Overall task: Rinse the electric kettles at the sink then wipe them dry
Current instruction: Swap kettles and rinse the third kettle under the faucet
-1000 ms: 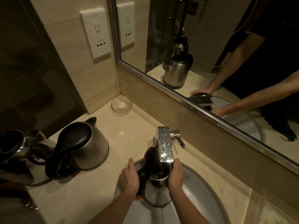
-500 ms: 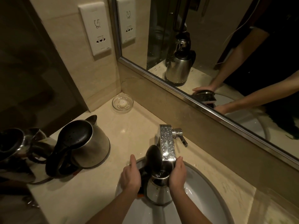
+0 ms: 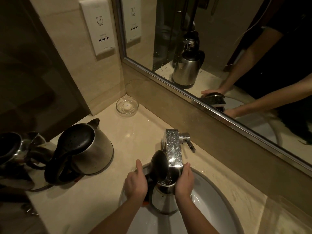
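A steel electric kettle (image 3: 164, 199) stands in the white sink (image 3: 211, 200) with its black lid (image 3: 159, 163) flipped up and its mouth right under the chrome faucet (image 3: 173, 149). My left hand (image 3: 135, 183) grips the black handle on its left side, thumb raised. My right hand (image 3: 184, 180) curls round the rim on the right. A second steel kettle (image 3: 87, 147) with a black lid stands on the counter to the left. Part of a third kettle (image 3: 11, 147) shows at the left edge.
A glass soap dish (image 3: 127, 105) sits in the counter's back corner. The faucet lever (image 3: 190, 143) points right, toward the mirror (image 3: 219, 48). A wall socket plate (image 3: 98, 26) is above the counter. Black cords lie beside the left kettles.
My left thumb has lifted off the handle and points up. The kettle stays under the faucet; the view has shifted slightly.
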